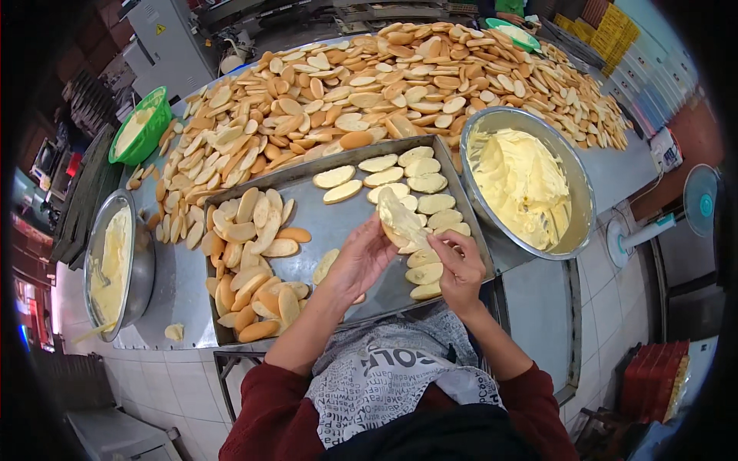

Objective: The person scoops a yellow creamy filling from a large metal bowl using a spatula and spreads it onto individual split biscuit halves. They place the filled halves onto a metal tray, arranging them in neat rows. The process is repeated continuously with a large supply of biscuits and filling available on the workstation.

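Observation:
My left hand (pixel 360 260) is closed on an oval bread slice (pixel 397 217) and holds it tilted above the metal tray (pixel 296 188). Pale yellow cream covers the upper side of that slice. Close by on its right, my right hand (pixel 460 270) has its fingers pinched at the slice's lower edge. Whatever they grip there is too hidden by cream and fingers to make out. Under and around my hands, cream-coated slices (pixel 436 203) lie in rows on the tray's right side. Plain bread slices (pixel 254 265) are heaped at its left end.
A steel bowl of yellow cream (pixel 470 180) stands right of the tray, another steel bowl (pixel 146 265) at the left. Behind the tray spreads a large pile of bread slices (pixel 369 84). Green bowls (pixel 160 123) sit at the far edges. A fan (pixel 646 232) stands at the right.

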### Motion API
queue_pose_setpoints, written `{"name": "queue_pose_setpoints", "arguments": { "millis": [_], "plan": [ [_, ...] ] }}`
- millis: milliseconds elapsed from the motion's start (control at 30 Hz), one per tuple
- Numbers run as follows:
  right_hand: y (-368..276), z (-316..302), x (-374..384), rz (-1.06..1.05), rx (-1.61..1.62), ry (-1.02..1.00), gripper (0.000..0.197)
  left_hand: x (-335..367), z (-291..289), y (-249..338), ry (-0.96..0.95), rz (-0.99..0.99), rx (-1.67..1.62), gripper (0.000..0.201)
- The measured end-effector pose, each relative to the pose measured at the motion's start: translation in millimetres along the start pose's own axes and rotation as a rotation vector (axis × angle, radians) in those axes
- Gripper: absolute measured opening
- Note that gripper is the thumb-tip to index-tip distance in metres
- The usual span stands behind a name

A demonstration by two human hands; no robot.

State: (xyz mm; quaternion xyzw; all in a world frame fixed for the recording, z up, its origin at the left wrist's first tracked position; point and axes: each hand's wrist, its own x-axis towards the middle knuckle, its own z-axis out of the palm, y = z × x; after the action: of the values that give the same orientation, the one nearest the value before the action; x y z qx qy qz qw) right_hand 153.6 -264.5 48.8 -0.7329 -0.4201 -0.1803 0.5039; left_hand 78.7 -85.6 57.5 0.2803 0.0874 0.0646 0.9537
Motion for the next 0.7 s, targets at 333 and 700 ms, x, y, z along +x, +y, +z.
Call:
{"name": "queue_pose_setpoints", "arguments": {
  "millis": [333,700],
  "plan": [
    [-14,-44,15,-0.151,-0.267,-0.055,0.059,-2,-5,16,0.052,0.153,0.148,0.049],
    [-23,-47,3,-0.285,-0.331,-0.088,0.055,-6,-10,17,0.032,0.075,0.041,0.053]
  ]
}}
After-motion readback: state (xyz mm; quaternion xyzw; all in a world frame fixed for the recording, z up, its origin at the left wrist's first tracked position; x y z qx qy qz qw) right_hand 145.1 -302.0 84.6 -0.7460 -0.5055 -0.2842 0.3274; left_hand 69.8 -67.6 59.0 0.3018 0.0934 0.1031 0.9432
